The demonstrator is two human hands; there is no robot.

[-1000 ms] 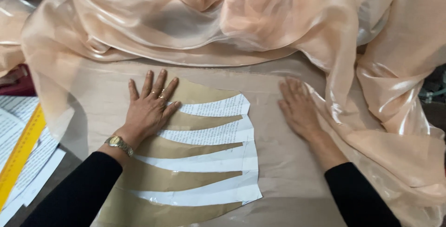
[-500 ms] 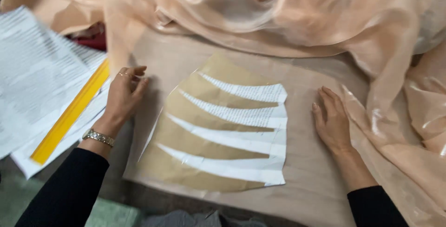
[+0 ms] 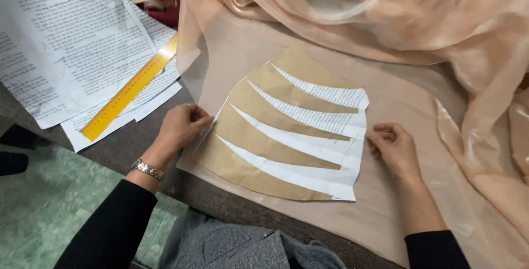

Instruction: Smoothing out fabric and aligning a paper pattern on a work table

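Two hands pinch fan-shaped brown-and-white paper pattern [image 3: 292, 126] edges.

Single view, head-worn: we are looking steeply down from above our own lap onto the worktable, facing away from our body toward the far side. We are sitting close, so both forearms are entering from the near edge, the left hand [image 3: 181, 127] at left of centre, the right hand [image 3: 394, 147] at right. The paper pattern [image 3: 292, 131] is filling the middle; peach fabric [image 3: 386, 15] is crossing the far and right margins; printed sheets [image 3: 66, 43] and a yellow ruler [image 3: 131, 88] are occupying the far left. No second view is sharing this scene.
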